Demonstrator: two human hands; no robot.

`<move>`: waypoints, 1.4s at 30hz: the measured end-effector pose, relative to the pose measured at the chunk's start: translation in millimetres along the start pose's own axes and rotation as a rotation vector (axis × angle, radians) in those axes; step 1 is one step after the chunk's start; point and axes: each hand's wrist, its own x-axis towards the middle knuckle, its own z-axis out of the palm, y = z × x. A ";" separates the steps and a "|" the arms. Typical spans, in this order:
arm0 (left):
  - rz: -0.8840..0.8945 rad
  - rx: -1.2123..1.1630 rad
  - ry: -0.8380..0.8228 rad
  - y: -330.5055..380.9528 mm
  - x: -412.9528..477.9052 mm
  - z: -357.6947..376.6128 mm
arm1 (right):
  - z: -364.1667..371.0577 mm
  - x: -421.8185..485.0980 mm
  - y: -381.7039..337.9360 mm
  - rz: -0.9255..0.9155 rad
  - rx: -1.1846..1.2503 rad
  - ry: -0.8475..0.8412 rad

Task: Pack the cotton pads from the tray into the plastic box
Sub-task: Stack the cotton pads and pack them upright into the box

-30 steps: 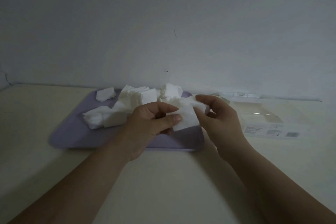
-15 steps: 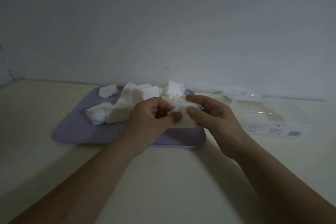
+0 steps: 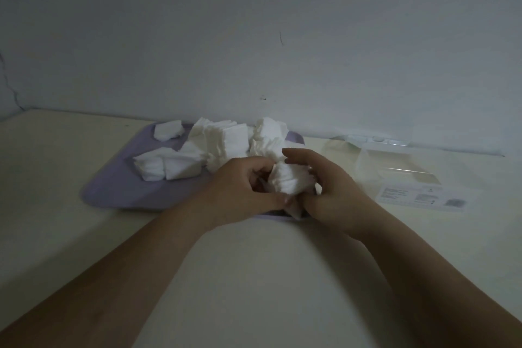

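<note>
Both hands work low over the pale surface (image 3: 254,277): the left hand (image 3: 243,189) and right hand (image 3: 333,192) have drawn together, fingers curled round a small stack of cotton pads (image 3: 291,181), where a second ago they pinched one flat pad. I judge this still gathering, not packing. Beyond, loose pads (image 3: 223,144) crowd the lilac tray (image 3: 118,186) toward 11 o'clock; the plastic box (image 3: 395,161) waits at 2 o'clock.
</note>
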 end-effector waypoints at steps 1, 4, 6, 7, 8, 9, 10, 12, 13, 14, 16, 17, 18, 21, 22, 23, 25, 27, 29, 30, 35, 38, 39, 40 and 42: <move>-0.018 -0.036 0.021 2.8 0.1 0.3 | 0.4 -0.2 -1.4 0.007 -0.010 -0.018; -0.092 -0.084 0.169 7.1 2.2 6.5 | 2.6 -1.2 -4.2 0.011 -0.039 -0.062; -0.102 -0.105 0.213 4.8 4.0 9.4 | 4.6 -2.3 -5.3 0.009 -0.058 -0.079; -0.099 -0.112 0.218 5.1 3.8 10.0 | 4.9 -2.9 -5.5 0.017 -0.064 -0.082; -0.102 -0.113 0.221 6.0 3.1 9.7 | 5.1 -3.2 -5.8 0.031 -0.072 -0.084; -0.113 -0.117 0.230 6.1 3.1 8.6 | 5.2 -3.2 -6.3 0.043 -0.072 -0.087; -0.128 -0.135 0.242 5.8 3.4 6.9 | 5.4 -3.5 -6.7 0.056 -0.068 -0.091; -0.170 -0.183 0.275 3.8 3.6 2.7 | 6.4 -4.2 -6.6 0.070 -0.051 -0.091; -0.195 -0.190 0.282 3.1 3.5 0.2 | 6.4 -4.3 -7.1 0.073 -0.051 -0.084; -0.218 -0.183 0.271 1.7 4.0 -2.4 | 6.1 -4.0 -6.5 0.077 -0.054 -0.079; -0.229 -0.168 0.208 2.7 3.7 -3.0 | 6.1 -3.7 -5.1 0.082 -0.045 -0.072; -0.222 -0.175 0.183 3.4 3.7 -1.6 | 6.3 -3.9 -4.6 0.083 -0.031 -0.073; -0.205 -0.177 0.167 3.1 4.4 0.1 | 7.1 -3.5 -4.1 0.085 -0.015 -0.074; -0.138 -0.167 0.114 4.5 2.4 -0.2 | 9.6 -3.4 -3.8 0.071 0.031 -0.044; -0.115 -0.162 0.063 3.7 1.8 -1.3 | 10.3 -3.3 -4.2 0.064 0.042 -0.026; -0.094 -0.149 0.007 3.1 1.1 -2.6 | 10.8 -2.8 -4.2 0.054 0.047 -0.008; -0.060 -0.071 -0.041 0.3 1.9 -1.2 | 10.3 -1.9 -2.4 0.050 0.040 0.037; -0.025 -0.017 0.035 -1.5 2.4 3.2 | 8.8 -0.4 -0.1 0.051 0.045 0.067; 0.014 0.014 0.098 -3.2 3.9 5.7 | 7.2 0.1 2.1 0.064 0.052 0.063; 0.022 0.028 0.114 -4.9 4.5 5.6 | 6.7 0.0 2.4 0.076 0.060 0.059; 0.007 0.006 0.120 -9.5 4.8 7.9 | 7.7 -1.4 1.3 0.101 0.038 0.061; -0.033 -0.014 0.100 -9.4 5.7 7.2 | 8.7 -2.1 -3.6 0.124 0.039 0.022; -0.044 -0.016 0.099 -10.4 6.5 5.2 | 9.0 -2.8 -5.6 0.129 0.048 0.015; -0.054 -0.024 0.104 -11.3 7.0 3.4 | 9.8 -3.0 -7.1 0.136 0.055 0.015; -0.076 -0.059 0.108 -10.7 6.7 0.8 | 12.3 -2.5 -8.1 0.137 0.065 0.014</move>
